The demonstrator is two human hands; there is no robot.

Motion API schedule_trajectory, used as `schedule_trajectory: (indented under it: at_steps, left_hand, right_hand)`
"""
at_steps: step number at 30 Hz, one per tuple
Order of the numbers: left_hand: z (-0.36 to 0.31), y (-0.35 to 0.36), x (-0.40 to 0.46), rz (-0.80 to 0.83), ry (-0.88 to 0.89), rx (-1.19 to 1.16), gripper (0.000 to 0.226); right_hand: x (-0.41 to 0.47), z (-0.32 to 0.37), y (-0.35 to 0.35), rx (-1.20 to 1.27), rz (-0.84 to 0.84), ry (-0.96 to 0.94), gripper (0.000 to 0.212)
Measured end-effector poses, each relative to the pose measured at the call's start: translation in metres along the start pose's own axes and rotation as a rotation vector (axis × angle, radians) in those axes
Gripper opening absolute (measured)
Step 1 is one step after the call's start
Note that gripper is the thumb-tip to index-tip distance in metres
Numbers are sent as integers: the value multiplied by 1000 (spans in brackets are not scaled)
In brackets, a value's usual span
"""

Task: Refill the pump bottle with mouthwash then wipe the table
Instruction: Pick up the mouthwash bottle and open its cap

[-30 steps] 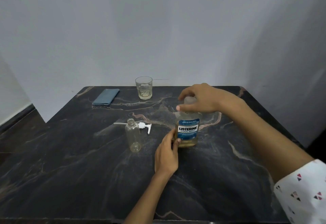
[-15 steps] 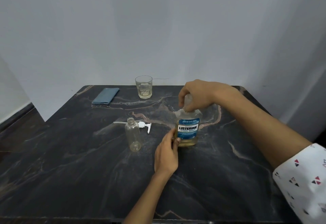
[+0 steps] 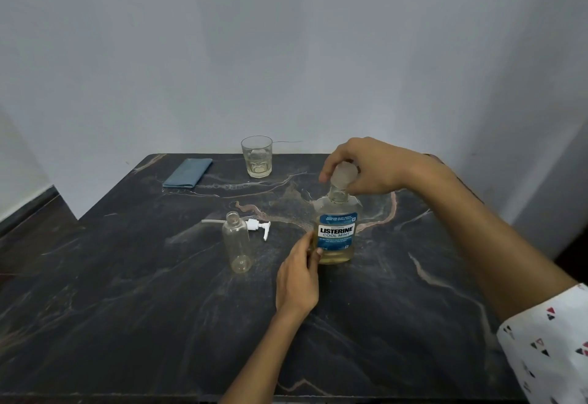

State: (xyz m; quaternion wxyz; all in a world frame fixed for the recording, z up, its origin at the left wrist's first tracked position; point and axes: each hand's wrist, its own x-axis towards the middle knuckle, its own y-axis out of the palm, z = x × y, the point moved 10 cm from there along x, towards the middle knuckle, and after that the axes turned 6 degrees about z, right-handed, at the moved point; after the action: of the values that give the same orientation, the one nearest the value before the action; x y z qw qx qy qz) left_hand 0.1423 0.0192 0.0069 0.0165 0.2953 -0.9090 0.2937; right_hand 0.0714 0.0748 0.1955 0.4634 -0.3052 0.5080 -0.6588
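Now the right hand [image 3: 369,165] is pinching the clear cap [image 3: 343,175] of the mouthwash bottle [image 3: 336,228] between curled fingers and thumb, and the cap is sitting higher above the neck than it was a second ago, when the hand was pressed low over the bottle's shoulders. The cap is probably coming loose or lifting free; whether it is fully off the thread cannot be told. The left hand [image 3: 299,276] is steadying the bottle, its thumb and fingers wrapping the lower left side, unchanged from before. The bottle is standing upright near the middle of the dark marble table [image 3: 127,324], holding a little yellowish liquid at the bottom.

Just left of it, the empty pump bottle [image 3: 237,243] is standing open and upright, and its white pump head [image 3: 259,227] is lying on the table behind it. A folded blue cloth [image 3: 187,173] is resting near the far left corner, and a glass [image 3: 256,157] is standing at the far edge.

Pouring has not begun; uncapping is the step in hand, and wiping is still to come.
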Motion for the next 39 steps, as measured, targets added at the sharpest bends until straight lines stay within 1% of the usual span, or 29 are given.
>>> schedule_trajectory:
  at_steps: [2,5,10,12,16,18,20,24,28,33,39]
  left_hand:
    - [-1,0,0,1,-2,-1,40]
    - [-1,0,-1,6,-7,-1,41]
    - [-2,-1,-2,12,-16,8,41]
    - [-1,0,-2,20,-24,2,41]
    - [0,1,-1,26,-41,1,43]
    - [1,1,-1,22,-40,3,42]
    - [1,2,0,20,-42,2,42]
    - [3,4,1,27,-36,7,44]
    - [3,4,1,20,-29,-2,44]
    - [4,4,1,21,-28,5,44]
    - [1,3,2,20,-10,8,42]
  right_hand:
    - [0,-1,-2,0,9,0,40]
    - [-1,-5,-9,30,-29,9,43]
    - [-12,-10,-14,103,-81,-6,40]
    - [-21,-25,-18,225,-180,7,40]
    - [-65,-77,1,596,-451,50,40]
    - [-91,-114,32,741,-567,152,40]
    - [-114,-149,67,806,-668,278,41]
    - [-141,-192,113,834,-777,435,40]
    - [-162,-217,122,741,-883,610,41]
    - [-169,-226,134,688,-926,680,41]
    - [-169,-231,139,637,-910,748,54]
